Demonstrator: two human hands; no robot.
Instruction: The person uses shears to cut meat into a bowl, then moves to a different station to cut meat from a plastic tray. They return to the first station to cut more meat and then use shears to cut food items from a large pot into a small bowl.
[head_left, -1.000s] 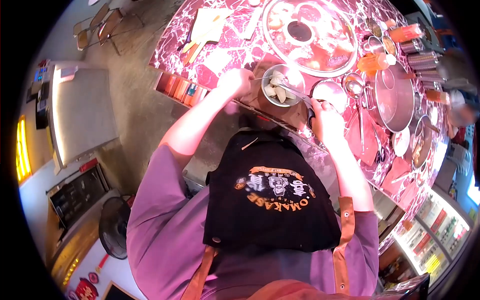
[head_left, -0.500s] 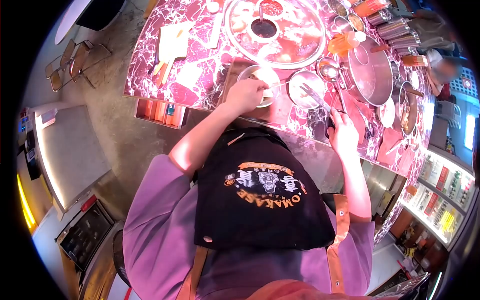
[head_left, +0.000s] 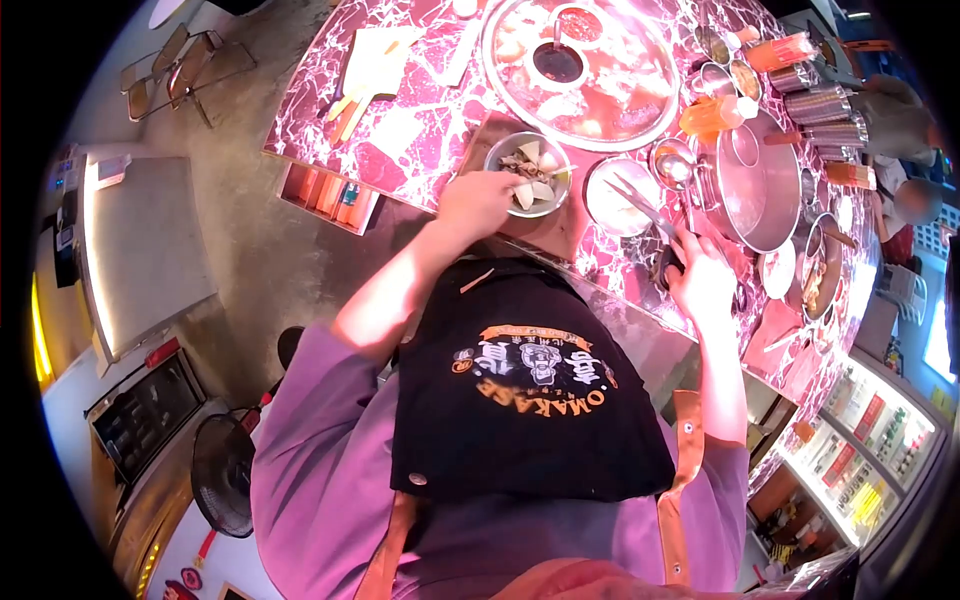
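Note:
A metal bowl (head_left: 565, 190) holds white wedge-shaped pieces and brownish bits of food. My left hand (head_left: 478, 205) is over its lower left rim, fingers bent together with the tips inside by the white pieces; what they pinch is hidden. In my right hand (head_left: 703, 275) is a pair of black-handled scissors (head_left: 648, 212), its blades parted. One blade reaches over a round white plate (head_left: 608, 213) to the right of the bowl. The bowl rests on a brown board or tray (head_left: 560, 235) at the table edge.
A wide round pan (head_left: 487, 75) with food and sauce cups lies beyond the bowl. At right stand a ladle (head_left: 672, 165), a large metal pot (head_left: 785, 225) and orange bottles (head_left: 710, 118). A cutting board with a knife (head_left: 375, 75) is at far left. Another person (head_left: 900, 205) is at far right.
My left hand has drawn back leftward from above the bowl to its rim, uncovering the food. The right hand still grips the scissors over the plate. The whole view has shifted slightly.

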